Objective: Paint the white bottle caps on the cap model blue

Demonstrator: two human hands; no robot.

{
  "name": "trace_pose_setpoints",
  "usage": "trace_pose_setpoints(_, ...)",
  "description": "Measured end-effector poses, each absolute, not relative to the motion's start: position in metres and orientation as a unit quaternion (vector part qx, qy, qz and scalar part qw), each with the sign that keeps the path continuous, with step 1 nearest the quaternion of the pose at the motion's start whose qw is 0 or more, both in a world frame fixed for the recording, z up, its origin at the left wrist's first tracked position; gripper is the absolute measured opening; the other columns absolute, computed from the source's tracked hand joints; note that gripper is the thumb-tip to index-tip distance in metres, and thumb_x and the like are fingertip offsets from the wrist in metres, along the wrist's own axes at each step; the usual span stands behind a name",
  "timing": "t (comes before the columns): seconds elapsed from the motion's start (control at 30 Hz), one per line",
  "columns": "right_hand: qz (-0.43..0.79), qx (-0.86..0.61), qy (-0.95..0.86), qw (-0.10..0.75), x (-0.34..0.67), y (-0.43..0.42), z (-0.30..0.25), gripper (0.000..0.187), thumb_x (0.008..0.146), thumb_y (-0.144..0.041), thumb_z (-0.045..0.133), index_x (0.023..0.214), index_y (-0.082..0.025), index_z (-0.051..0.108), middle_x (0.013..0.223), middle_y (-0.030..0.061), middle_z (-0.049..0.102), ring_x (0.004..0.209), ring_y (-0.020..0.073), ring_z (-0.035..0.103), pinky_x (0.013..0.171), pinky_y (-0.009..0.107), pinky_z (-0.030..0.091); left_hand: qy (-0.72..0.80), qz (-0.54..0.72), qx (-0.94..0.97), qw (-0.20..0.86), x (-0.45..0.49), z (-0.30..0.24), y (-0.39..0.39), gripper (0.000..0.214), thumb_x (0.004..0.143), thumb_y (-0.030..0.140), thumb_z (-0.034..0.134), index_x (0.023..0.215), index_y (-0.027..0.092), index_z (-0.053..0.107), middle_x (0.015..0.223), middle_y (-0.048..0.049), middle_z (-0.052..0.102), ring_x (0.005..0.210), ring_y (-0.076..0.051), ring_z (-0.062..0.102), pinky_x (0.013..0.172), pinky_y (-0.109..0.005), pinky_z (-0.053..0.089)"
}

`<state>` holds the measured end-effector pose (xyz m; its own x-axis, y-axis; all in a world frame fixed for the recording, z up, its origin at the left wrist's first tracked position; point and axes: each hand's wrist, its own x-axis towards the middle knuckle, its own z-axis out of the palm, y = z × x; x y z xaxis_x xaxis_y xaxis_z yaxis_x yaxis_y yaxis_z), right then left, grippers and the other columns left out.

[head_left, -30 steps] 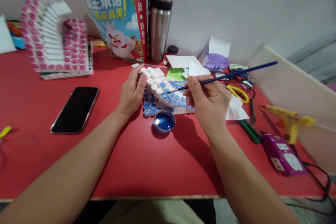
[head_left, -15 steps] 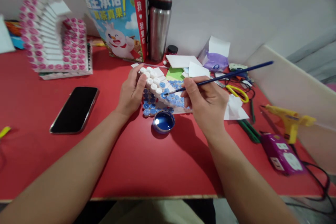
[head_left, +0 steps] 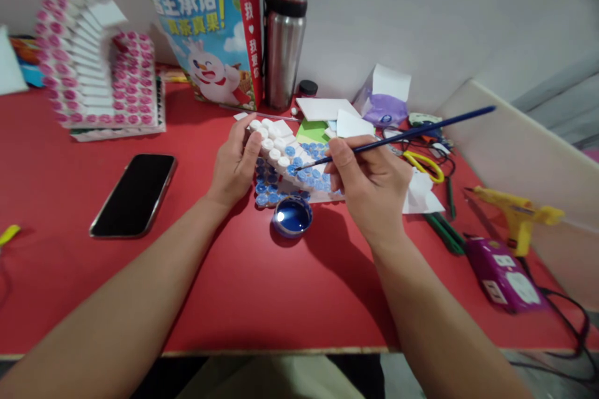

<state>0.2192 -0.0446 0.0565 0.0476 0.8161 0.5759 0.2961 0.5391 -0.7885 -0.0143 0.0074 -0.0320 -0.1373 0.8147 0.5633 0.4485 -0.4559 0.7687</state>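
Note:
My left hand (head_left: 236, 159) grips the left end of a craft model (head_left: 279, 148) covered in small round pieces, white at that end and blue toward the right. Thumb and fingers close around its white part. In my right hand (head_left: 369, 187) is a thin dark-blue paintbrush (head_left: 421, 131), pinched like a pen. Its tip touches or nearly touches a blue round piece near the border with the white ones. Just in front of the model stands a small pot of blue paint (head_left: 292, 217). Part of the model is hidden behind my right fingers.
A black phone (head_left: 135, 195) lies to the left, before a pink-and-white model (head_left: 93, 62). Behind stand a printed bag (head_left: 206, 31) and a steel flask (head_left: 285, 37). To the right are yellow-handled scissors (head_left: 423, 165), a yellow glue gun (head_left: 519, 215), a purple box (head_left: 505, 274) and cables.
The paintbrush has shifted very slightly to the right with my right hand, its tip still at the blue pieces. My left hand and the model look almost unmoved.

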Motion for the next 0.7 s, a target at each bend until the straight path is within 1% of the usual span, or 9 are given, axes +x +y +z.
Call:
trace_pose_setpoints(0.07,0.224,-0.429,-0.653,0.583,0.2190,-0.0444,0.0561,0.041,0.108,-0.061,0.083,0.090,-0.025,0.075,0.066,-0.0062,0.070,0.048,0.0090,0.058,0.047,0.026,0.048,0.491,0.570,0.639,0.156,-0.0146,-0.0329,0.0080,0.078,0.115,0.087,0.046,0.156,0.026,0.070,0.154,-0.0160,0.081,0.145,-0.035,0.075,0.128,-0.053,0.056)
trace_pose_setpoints(0.17,0.237,-0.424,-0.658,0.575,0.2188,-0.0444,0.0553,0.041,0.108,-0.061,0.083,0.091,-0.025,0.076,0.068,-0.0055,0.072,0.050,0.0094,0.060,0.049,0.026,0.049,0.492,0.570,0.641,0.153,-0.0145,-0.0333,0.0084,0.072,0.116,0.084,0.046,0.156,0.030,0.070,0.155,-0.0137,0.080,0.143,-0.034,0.076,0.128,-0.050,0.056)
trace_pose_setpoints(0.3,0.231,-0.416,-0.656,0.586,0.2191,-0.0447,0.0551,0.036,0.109,-0.055,0.083,0.091,-0.024,0.076,0.068,-0.0056,0.071,0.052,0.0090,0.060,0.052,0.026,0.050,0.495,0.571,0.640,0.138,-0.0131,-0.0318,0.0076,0.077,0.116,0.085,0.045,0.155,0.025,0.072,0.149,-0.0169,0.082,0.139,-0.034,0.077,0.125,-0.050,0.058)
trace_pose_setpoints(0.47,0.215,-0.431,-0.657,0.580,0.2194,-0.0440,0.0566,0.041,0.108,-0.061,0.082,0.090,-0.025,0.076,0.067,-0.0054,0.071,0.050,0.0094,0.059,0.050,0.026,0.050,0.494,0.571,0.644,0.127,-0.0130,-0.0319,0.0073,0.078,0.116,0.085,0.045,0.155,0.023,0.072,0.146,-0.0179,0.083,0.132,-0.032,0.080,0.122,-0.049,0.060)
trace_pose_setpoints(0.7,0.205,-0.437,-0.657,0.579,0.2205,-0.0430,0.0569,0.039,0.109,-0.057,0.082,0.089,-0.025,0.076,0.066,-0.0056,0.071,0.048,0.0086,0.059,0.048,0.024,0.050,0.491,0.571,0.645,0.128,-0.0144,-0.0334,0.0080,0.073,0.117,0.083,0.046,0.155,0.025,0.071,0.150,-0.0165,0.082,0.139,-0.032,0.078,0.127,-0.047,0.058)
